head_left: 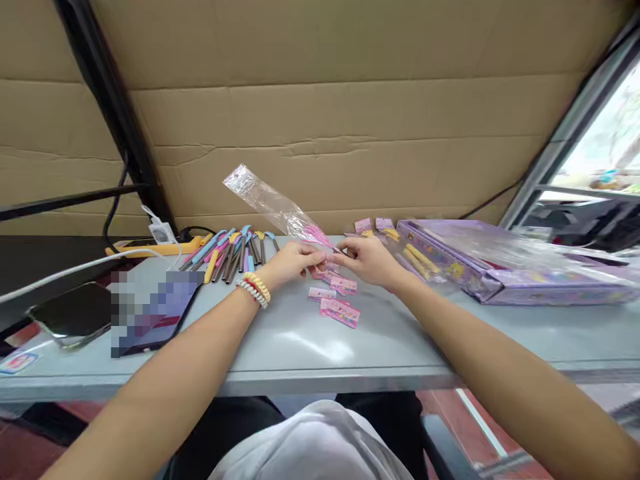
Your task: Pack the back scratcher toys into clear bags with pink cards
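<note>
Over the middle of the grey table (395,347), the left hand (295,261) had thumb and fingers drawn together on the lower end of a clear plastic sleeve (273,203), which slanted up to the left. The right hand (367,257), its fingers curled into a pinch, held the dark shaft of a pink-headed tool (316,233), whose head lay inside the sleeve. Pink cards (340,311) lay just below the hands, between a pile of colourful tools (235,255) on the left and a purple box (550,295) on the right.
</note>
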A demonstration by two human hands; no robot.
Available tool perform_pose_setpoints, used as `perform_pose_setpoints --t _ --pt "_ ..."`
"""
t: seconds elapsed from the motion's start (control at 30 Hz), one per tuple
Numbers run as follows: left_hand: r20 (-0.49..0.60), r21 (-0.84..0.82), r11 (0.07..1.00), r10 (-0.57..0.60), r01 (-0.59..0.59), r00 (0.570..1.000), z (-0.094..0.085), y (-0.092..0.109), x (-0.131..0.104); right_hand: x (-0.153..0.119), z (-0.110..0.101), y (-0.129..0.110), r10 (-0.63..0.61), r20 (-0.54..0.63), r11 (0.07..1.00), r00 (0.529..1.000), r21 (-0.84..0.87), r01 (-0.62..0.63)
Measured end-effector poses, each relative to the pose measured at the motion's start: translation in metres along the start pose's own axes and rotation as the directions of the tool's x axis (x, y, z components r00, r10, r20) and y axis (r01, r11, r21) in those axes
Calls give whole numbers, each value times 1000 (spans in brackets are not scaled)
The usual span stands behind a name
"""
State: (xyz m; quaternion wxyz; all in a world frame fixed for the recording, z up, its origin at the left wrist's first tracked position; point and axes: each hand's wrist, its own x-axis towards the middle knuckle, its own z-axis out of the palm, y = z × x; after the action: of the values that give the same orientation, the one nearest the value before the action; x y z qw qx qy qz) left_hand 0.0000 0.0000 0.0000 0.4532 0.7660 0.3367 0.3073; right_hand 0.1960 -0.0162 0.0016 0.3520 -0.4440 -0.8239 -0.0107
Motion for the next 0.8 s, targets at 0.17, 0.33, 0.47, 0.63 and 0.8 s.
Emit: perform_pose_setpoints --t 0.17,0.33,0.47,0.63,0.8 --pt "-258 -286 955 0 -77 966 0 -2 3 0 0 -4 26 19 999 999 -43 -25" --pt "-270 -420 902 -14 -104 963 1 1 2 -2 3 -8 56 35 995 998 -85 -53" --pt "-315 -481 859 18 -176 949 0 5 4 -3 0 -11 110 126 993 986 34 -115" --pt "-549 -516 790 -8 -332 836 -16 5 5 -1 -10 -2 170 228 971 959 129 -202" --pt "-601 -532 762 -32 -370 798 -28 2 3 0 -12 13 164 212 980 963 79 -184"
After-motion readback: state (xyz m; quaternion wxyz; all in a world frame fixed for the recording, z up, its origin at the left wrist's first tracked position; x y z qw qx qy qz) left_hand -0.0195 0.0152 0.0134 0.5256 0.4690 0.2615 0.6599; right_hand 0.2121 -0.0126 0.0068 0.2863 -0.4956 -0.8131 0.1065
